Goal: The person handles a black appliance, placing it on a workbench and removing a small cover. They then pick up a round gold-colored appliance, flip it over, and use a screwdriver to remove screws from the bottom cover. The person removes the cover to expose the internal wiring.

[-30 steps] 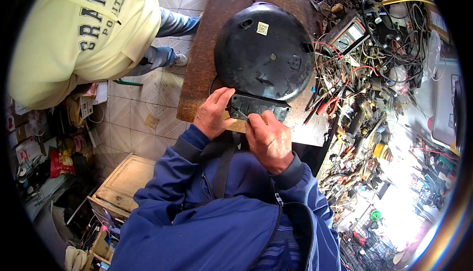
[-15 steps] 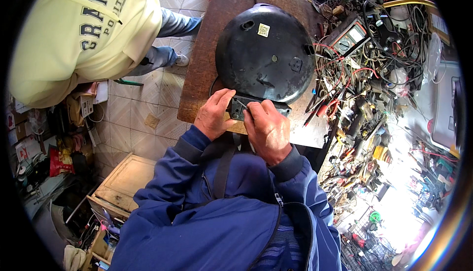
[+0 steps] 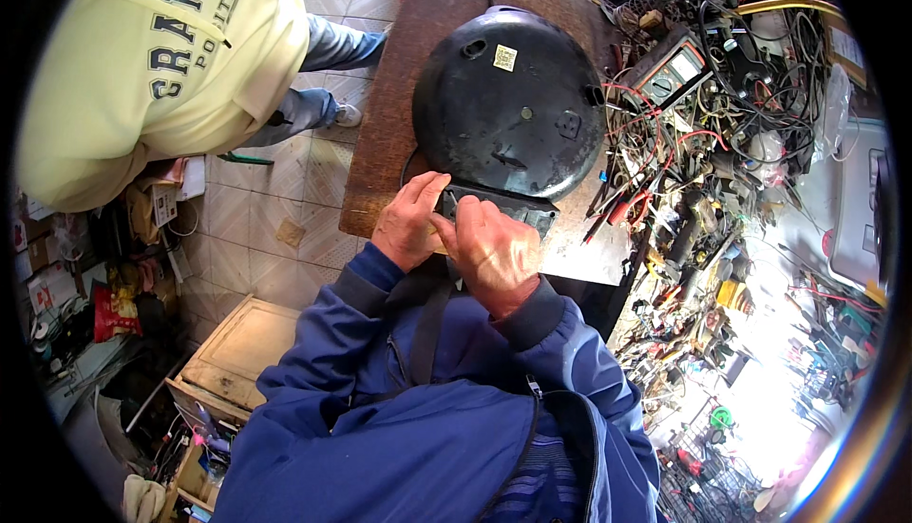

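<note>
On the tabletop (image 3: 385, 152), the round black shell (image 3: 503, 119) looks stiff, perhaps heavy, best held at opposite sides; the black block (image 3: 521, 208) beside it I grip with my left hand (image 3: 410, 224); whether my right hand (image 3: 492, 249) pinches anything, I can't tell.

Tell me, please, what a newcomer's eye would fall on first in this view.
Probably the big black round housing on the brown wooden table, with the left hand and right hand close together at its near edge. Next might come the dense tangle of cables at the upper right, with a multimeter beside it. At the upper left, a person in a pale yellow hoodie also stands out.
</note>
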`<state>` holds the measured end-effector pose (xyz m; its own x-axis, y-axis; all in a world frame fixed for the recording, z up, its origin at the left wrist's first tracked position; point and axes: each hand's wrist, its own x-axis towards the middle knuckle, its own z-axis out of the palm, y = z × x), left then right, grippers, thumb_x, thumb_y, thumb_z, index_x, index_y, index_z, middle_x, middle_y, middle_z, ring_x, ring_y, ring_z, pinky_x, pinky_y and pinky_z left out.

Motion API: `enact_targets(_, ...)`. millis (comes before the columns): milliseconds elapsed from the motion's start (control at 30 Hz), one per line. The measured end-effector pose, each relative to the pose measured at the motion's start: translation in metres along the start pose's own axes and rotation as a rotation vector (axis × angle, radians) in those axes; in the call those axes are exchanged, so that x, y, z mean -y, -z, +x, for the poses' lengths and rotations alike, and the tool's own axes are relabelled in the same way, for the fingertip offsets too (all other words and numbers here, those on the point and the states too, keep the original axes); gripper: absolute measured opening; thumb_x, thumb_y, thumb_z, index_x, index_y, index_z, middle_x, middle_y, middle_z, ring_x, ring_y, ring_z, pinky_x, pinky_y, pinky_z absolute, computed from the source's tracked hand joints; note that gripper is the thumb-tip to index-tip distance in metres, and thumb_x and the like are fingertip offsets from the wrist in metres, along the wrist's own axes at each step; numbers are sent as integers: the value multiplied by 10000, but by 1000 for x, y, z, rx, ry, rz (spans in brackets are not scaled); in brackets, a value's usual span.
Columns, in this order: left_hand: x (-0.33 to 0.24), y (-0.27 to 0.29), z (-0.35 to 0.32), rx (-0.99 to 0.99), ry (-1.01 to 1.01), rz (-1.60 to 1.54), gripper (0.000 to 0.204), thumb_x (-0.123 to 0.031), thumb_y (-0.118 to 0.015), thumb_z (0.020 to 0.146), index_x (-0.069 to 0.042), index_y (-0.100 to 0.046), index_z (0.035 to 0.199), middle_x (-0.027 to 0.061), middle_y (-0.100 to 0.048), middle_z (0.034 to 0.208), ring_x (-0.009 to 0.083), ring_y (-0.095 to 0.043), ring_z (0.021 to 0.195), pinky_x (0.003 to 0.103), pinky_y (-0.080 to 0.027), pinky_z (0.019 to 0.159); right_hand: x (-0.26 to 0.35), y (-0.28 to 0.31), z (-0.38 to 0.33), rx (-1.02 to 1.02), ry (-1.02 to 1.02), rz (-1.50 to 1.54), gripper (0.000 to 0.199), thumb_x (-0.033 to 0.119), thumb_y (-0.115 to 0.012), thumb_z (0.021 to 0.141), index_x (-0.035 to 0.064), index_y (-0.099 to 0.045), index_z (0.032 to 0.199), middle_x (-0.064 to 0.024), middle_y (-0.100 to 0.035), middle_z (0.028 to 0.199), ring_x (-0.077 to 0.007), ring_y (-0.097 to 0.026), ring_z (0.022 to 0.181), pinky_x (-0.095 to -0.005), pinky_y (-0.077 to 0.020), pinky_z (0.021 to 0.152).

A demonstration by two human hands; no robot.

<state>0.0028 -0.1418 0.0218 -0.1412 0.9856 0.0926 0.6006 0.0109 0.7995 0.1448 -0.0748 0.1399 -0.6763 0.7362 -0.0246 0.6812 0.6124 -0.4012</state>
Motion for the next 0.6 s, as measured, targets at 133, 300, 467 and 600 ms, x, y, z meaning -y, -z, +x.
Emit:
enact_targets(133,6,-1,1,5,-53,24,641,-143,-811,808,2,-579,1388,218,-598,1386,391,-631,1246,437,-550,1032,-3,1,10,6,101,4,137,105,-717,844,79,-605,918,-109,-588,864,-318,-674,736,-425,-533,612)
enact_targets(300,-4,6,4,12,-33,-2,625,-145,-800,824,5,-577,1389,222,-612,1366,390,-633,1244,433,-553,1028,-5,13,18,11,252,-47,94,85,-689,813,97,-648,897,-138,-588,977,-310,-647,863,-433,-535,736)
enact_targets(467,1,1,3,-7,-47,25,582,-125,-784,835,2,-594,1369,207,-623,1351,390,-640,1231,424,-563,1010,7,22,21,292,-47,-107,201,93,-700,802,84,-661,999,-149,-598,1030,-316,-650,934,-426,-543,774)
enact_targets(600,-3,4,4,-12,-44,-8,560,-92,-771,837,-5,-603,1364,204,-633,1334,388,-655,1203,420,-571,996,-8,10,17,-114,285,53,269,85,-722,798,60,-651,1056,-125,-628,969,-313,-691,878,-411,-561,714)
